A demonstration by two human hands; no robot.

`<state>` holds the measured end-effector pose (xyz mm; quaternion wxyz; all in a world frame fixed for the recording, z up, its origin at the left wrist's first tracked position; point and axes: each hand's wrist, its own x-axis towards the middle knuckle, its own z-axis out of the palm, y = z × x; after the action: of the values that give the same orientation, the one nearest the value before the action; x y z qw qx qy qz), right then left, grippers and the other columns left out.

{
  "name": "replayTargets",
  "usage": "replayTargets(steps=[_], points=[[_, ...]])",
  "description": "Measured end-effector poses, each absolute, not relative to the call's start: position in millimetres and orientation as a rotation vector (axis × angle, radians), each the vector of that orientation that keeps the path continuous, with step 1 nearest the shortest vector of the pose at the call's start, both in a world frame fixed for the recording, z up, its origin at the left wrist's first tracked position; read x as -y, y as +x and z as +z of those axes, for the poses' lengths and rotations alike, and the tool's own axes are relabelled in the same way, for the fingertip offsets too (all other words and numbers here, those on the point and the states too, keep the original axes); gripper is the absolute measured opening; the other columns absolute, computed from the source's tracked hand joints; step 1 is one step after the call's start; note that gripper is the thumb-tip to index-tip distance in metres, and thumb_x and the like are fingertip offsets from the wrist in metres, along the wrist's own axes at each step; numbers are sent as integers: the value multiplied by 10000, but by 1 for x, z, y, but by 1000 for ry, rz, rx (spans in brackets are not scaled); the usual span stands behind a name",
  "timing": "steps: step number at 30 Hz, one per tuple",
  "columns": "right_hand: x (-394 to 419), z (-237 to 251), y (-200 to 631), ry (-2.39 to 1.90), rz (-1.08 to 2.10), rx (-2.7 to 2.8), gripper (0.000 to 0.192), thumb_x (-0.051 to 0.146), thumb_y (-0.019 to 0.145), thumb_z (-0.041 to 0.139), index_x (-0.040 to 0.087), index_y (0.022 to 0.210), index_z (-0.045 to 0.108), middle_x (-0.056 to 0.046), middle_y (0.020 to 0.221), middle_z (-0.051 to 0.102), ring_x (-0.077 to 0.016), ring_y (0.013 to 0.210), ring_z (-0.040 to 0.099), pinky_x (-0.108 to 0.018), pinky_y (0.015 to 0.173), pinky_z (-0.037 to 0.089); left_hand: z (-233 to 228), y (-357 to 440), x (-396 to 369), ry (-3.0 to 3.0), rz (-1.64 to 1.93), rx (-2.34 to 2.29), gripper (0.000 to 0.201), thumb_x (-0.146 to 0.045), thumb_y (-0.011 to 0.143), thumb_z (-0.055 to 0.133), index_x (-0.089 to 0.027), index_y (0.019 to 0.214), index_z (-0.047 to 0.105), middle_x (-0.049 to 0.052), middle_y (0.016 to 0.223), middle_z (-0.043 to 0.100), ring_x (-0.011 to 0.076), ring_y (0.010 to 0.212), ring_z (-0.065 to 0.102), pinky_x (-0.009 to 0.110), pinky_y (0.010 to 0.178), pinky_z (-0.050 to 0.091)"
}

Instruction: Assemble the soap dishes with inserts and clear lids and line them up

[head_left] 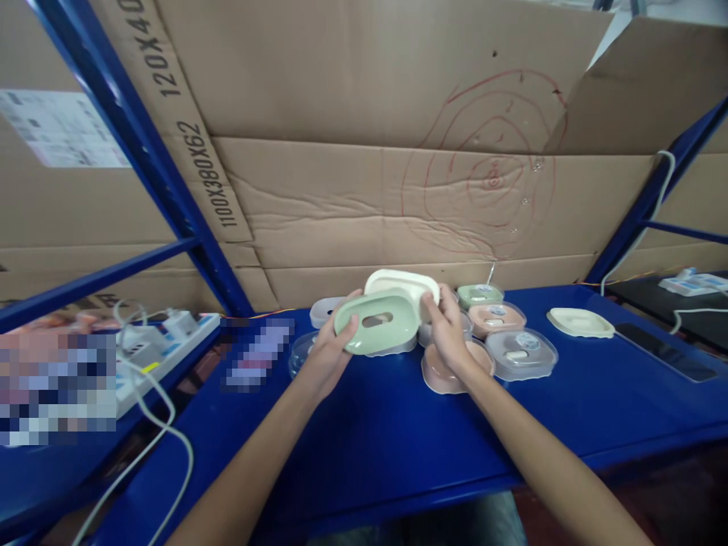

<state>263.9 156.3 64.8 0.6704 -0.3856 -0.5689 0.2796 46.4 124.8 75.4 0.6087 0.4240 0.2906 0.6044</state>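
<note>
My left hand (324, 350) and my right hand (449, 330) both hold a green oval soap dish (375, 322) with a slot in its middle, lifted a little above the blue table (398, 440). The left hand grips its left end, the right hand its right end. A cream dish (403, 284) sits right behind the green one, touching it. Under my right hand lies a pink dish (440, 375).
To the right lie a clear-lidded dish (520, 353), a pink one (497, 317), a green one (479, 294) and a cream tray (580, 322). A white power strip with cables (164, 337) sits left. A phone (663, 350) lies far right. Cardboard walls stand behind.
</note>
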Motion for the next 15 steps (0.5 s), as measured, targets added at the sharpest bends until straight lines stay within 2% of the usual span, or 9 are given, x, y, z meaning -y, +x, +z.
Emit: replayTargets(steps=[3, 7, 11, 15], points=[[-147, 59, 247, -817, 765, 1316, 381, 641, 1093, 540, 283, 1188, 627, -56, 1209, 736, -247, 1157, 682, -391, 1030, 579, 69, 48, -125, 983, 1374, -703, 692, -498, 841, 974, -205, 1415, 724, 159, 1368, 804, 367, 1401, 708, 485, 1203, 570], [-140, 60, 246, -760, 884, 1369, 405, 633, 1113, 506, 281, 1264, 639, -46, 1295, 731, -238, 1203, 685, -382, 1043, 581, 69, 47, -125, 1009, 1413, -733, 694, -518, 835, 973, -150, 1375, 739, 182, 1242, 838, 369, 1273, 777, 473, 1112, 626], [-134, 67, 249, -731, 902, 1509, 390, 620, 1084, 601, 266, 1235, 664, -49, 1227, 737, -242, 1183, 692, -349, 1015, 583, 68, 47, -127, 1066, 1495, -874, 683, -575, 789, 988, -122, 1257, 782, 165, 1097, 858, 345, 1078, 834, 421, 956, 673], [-130, 70, 248, -683, 918, 1555, 440, 612, 1034, 696, 268, 1305, 654, -53, 1264, 736, -241, 1195, 700, -350, 1002, 593, 65, 49, -127, 1096, 1579, -940, 615, -613, 797, 968, -149, 1167, 807, 124, 1041, 861, 318, 1007, 838, 398, 918, 668]])
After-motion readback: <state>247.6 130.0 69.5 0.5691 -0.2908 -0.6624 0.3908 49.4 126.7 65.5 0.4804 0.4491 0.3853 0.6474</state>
